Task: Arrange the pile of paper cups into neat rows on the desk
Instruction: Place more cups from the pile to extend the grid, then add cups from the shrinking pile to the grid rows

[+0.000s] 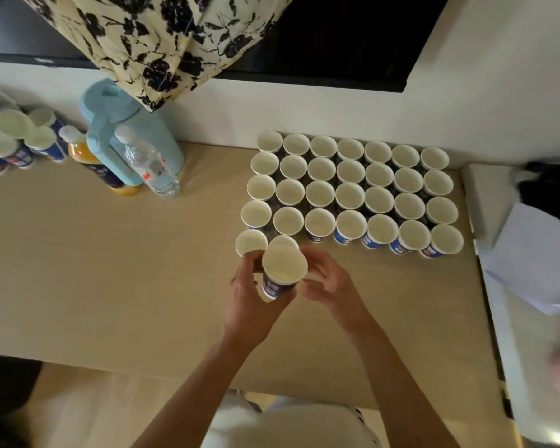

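Beside the white paper-cup grid [349,195], left fingers [245,270] grasp a blue-printed cup [283,274], right fingers [311,264] unclear; bumping could topple that grid.

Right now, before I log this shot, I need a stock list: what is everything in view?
arranged cups: about thirty, white inside, blue outside, upright rows, desk's right
held cup: one or a stack, white and blue, over the rows' near-left corner
spare cups: a pile, white and blue, far left
jug: one, light blue, back left
water bottle: one, clear, against the jug
juice bottle: one, orange, left of jug
desk: one, pale wood
cloth: one, cream with black flowers, top
papers: some, white, right edge
left hand: grips held cup
right hand: beside it, contact unclear
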Demonstrator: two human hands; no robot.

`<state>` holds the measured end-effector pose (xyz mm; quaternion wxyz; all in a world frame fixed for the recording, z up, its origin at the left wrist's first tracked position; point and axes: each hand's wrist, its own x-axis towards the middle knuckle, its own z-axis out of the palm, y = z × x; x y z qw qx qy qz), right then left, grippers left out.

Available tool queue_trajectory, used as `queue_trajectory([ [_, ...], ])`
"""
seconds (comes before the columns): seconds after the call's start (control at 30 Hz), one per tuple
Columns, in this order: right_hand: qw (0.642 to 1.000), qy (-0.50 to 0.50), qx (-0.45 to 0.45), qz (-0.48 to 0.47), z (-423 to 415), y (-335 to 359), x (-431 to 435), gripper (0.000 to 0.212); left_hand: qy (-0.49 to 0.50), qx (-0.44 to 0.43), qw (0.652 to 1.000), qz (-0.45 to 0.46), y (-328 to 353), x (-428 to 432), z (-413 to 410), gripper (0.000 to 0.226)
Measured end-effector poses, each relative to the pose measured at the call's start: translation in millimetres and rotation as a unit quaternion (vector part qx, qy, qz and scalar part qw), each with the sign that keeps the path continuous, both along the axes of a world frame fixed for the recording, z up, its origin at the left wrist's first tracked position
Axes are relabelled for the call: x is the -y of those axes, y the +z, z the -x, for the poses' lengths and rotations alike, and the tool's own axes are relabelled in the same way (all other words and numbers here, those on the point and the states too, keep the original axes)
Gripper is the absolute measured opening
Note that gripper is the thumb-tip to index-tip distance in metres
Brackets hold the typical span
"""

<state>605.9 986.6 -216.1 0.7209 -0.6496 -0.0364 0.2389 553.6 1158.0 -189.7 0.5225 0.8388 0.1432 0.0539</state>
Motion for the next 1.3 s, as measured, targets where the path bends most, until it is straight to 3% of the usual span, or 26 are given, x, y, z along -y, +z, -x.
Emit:
queue_trajectory([
  [0.3,0.995,-0.096,0.035,0.007,-7,-2,15,0.076,-0.106,0.019,0.991,-0.078,-6,24,-12,0.08],
  [0.53,0.969,-0.233,0.017,0.074,-12,-54,10,0.057,-0.05,-0.031,0.994,-0.09,-16,7,11,0.077],
  [0.8,0.961,-0.238,0.029,0.135,-16,-95,-2,0.063,0.005,-0.045,0.996,-0.083,-16,-6,23,0.066],
  [1.3,0.959,-0.226,0.042,0.166,-30,-110,-8,0.073,0.013,-0.07,0.995,-0.073,-12,-6,24,0.06],
])
